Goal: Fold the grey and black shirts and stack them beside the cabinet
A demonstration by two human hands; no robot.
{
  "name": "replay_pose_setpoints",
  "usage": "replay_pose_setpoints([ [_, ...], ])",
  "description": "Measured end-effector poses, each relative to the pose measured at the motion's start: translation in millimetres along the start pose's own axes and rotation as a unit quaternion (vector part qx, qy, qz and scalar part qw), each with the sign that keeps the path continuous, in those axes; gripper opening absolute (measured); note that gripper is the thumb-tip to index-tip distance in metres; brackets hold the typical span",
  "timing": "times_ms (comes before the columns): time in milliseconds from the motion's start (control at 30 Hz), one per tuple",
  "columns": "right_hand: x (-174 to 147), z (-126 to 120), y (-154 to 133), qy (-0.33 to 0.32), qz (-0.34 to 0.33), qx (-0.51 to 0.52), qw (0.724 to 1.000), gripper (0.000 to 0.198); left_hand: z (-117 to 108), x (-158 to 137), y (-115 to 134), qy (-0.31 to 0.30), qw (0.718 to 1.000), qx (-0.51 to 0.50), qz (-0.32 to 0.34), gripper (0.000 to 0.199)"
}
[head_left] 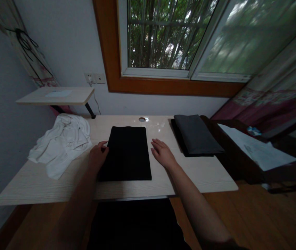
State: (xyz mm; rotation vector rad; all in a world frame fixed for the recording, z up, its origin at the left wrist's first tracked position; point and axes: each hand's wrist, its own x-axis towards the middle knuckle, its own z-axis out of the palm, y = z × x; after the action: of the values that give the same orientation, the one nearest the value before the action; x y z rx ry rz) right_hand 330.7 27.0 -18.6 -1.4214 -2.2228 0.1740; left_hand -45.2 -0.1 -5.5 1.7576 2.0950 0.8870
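Observation:
A folded black cloth (128,154) lies flat in a neat rectangle on the pale wooden desk (189,177). At its left edge is my left hand (98,155), thumb and fingers apart, seemingly touching the side. My right hand (161,152) rests just right of the cloth, its fingers stretched out over the desk top and holding nothing. Further right, a folded dark grey cloth (196,133) sits on a folded black one (179,139). On the left side of the desk a white cloth (64,139) is heaped loosely and crumpled.
A small raised shelf (80,95) stands at the back left, above the white cloth. Behind the desk is a wall with a window (163,41) and a socket (96,78). To the right, white paper (257,149) lies on a dark surface beside the curtain (265,80).

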Motion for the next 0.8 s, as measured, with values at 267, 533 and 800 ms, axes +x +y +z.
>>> replay_pose_setpoints([
  [267, 0.3, 2.1, 2.6, 0.003, -0.003, 0.002, 1.000, 0.042, 2.7, 1.4, -4.4, -0.002, 1.000, 0.003, 0.013, 0.040],
  [533, 0.0, 1.1, 1.1, 0.003, -0.005, 0.000, 1.000, 0.041, -0.8, -0.7, 1.1, -0.009, 1.000, 0.003, 0.004, 0.038],
  [800, -0.3, 1.6, 0.3, 0.017, -0.011, 0.014, 1.000, 0.040, 0.8, 0.4, -1.9, -0.008, 0.999, 0.012, 0.041, 0.035],
])
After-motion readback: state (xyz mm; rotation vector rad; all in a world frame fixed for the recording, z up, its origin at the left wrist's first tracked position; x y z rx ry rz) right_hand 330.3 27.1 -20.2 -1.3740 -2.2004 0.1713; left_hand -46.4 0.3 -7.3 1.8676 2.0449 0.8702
